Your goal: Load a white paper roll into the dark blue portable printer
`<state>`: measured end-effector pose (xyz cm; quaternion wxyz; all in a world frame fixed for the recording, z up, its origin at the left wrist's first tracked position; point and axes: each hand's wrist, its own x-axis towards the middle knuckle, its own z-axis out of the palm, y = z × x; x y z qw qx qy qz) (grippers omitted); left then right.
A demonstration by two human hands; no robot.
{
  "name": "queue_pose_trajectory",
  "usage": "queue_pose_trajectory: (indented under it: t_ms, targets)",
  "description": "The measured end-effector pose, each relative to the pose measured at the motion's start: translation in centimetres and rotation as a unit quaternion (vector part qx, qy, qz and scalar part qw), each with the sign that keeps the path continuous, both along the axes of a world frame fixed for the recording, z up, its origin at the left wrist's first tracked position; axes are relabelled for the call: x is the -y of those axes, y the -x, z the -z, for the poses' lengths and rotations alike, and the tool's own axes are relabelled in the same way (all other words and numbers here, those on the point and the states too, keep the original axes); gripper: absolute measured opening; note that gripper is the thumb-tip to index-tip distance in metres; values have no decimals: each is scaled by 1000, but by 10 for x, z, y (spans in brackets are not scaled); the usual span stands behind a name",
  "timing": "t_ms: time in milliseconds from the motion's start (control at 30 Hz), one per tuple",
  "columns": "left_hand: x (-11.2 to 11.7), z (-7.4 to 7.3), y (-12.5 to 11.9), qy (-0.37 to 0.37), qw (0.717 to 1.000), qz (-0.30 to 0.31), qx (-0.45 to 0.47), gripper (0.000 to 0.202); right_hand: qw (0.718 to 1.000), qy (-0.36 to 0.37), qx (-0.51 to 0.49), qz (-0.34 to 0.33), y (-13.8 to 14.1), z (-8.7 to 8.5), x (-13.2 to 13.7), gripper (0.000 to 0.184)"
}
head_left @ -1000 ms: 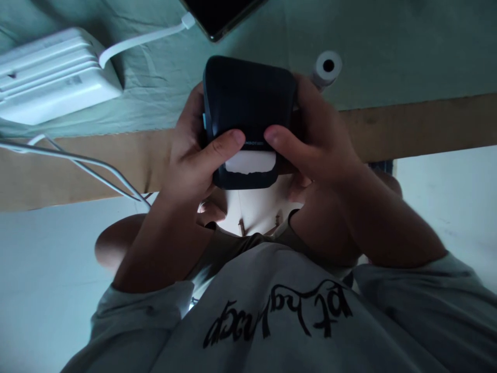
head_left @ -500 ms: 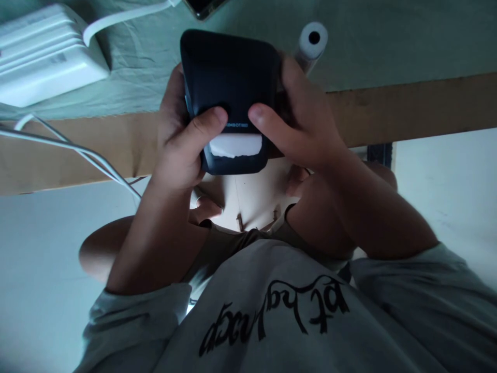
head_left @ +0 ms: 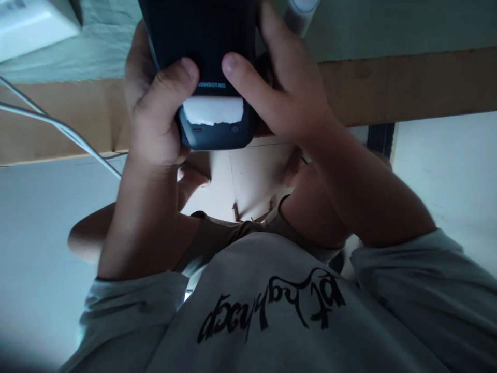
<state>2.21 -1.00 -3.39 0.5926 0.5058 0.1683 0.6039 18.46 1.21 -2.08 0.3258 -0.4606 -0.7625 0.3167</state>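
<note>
1. A dark little label printer is held up in front of the chest, between both hands; its top end is cut off by the upper edge of the frame, so only the lower part can be seen.
2. The left hand is wrapped round the printer's left side and clamped on it; the thumb is laid across the front face, tip resting just above the paper slot.
3. The right hand is closed on the right side in the same way; its thumb is pressed on the front face near the small printed brand name, nearly meeting the other thumb, though a narrow gap is kept between the two tips.
4. A strip of white paper is seen poking out of the slot just below both thumbs; its lower edge looks a bit ragged; small button marks are spotted on the printer's bottom lip beneath it.
5. The printer is held clear of the counter, off the near wooden edge and not touching it, as far as can be told.
6. A paper roll is stood on the green cloth right behind the right fingers; contact can't be told.
7. A white box is parked at far left on the cloth; white cables are trailed off the edge below it.
</note>
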Motion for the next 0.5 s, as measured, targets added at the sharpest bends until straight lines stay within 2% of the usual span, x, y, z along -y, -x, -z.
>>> queue_pose_trajectory:
  t_ms: [33,133,167,233,300,400,500]
  targets:
    - [3,-2,-2,28,999,-22,-4,22,1000,-3,-2,-5,0,1,-2,65]
    - [5,-4,-2,95,991,-92,-21,44,1000,-5,-4,-11,1,3,-5,67]
    - [4,-2,0,88,992,-92,-25,40,1000,-3,-2,-8,1,3,-5,67]
    - [0,3,4,40,997,-52,-37,24,1000,5,5,-6,2,1,-4,63]
    - [-4,9,8,1,999,-26,-46,23,1000,0,7,-9,1,-2,-3,60]
    - [-7,13,10,28,993,-97,-61,36,1000,-7,15,-6,-1,-3,-2,66]
    - [-7,14,8,23,991,-106,-75,40,1000,-13,25,0,-3,0,-3,75]
